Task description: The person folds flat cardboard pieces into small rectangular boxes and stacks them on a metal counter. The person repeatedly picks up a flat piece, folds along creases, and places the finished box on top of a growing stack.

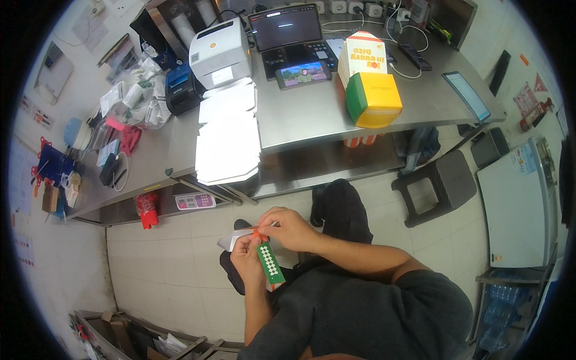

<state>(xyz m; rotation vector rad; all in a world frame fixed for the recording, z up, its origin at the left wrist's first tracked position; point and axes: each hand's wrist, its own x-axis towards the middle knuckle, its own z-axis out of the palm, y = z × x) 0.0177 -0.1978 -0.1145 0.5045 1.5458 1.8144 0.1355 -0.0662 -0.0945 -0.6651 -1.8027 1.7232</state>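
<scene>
Over my lap I hold a small cardboard food carton (270,264) with a green panel, a white diamond pattern and orange edges. White flaps of it stick out to the left of my fingers. My left hand (245,253) is closed around its left side. My right hand (289,229) pinches its orange upper edge, the fingertips of both hands close together. The fold under my fingers is partly hidden. On the steel table (294,129) ahead stand nested yellow and green cartons (373,99), and left of them lies a stack of flat white card pieces (228,141).
A label printer (220,51), an open laptop (287,30) and a phone (304,75) with a picture on its screen stand at the back. A tablet (467,96) lies at the table's right end. A dark stool (438,187) and a white fridge (519,204) stand to my right.
</scene>
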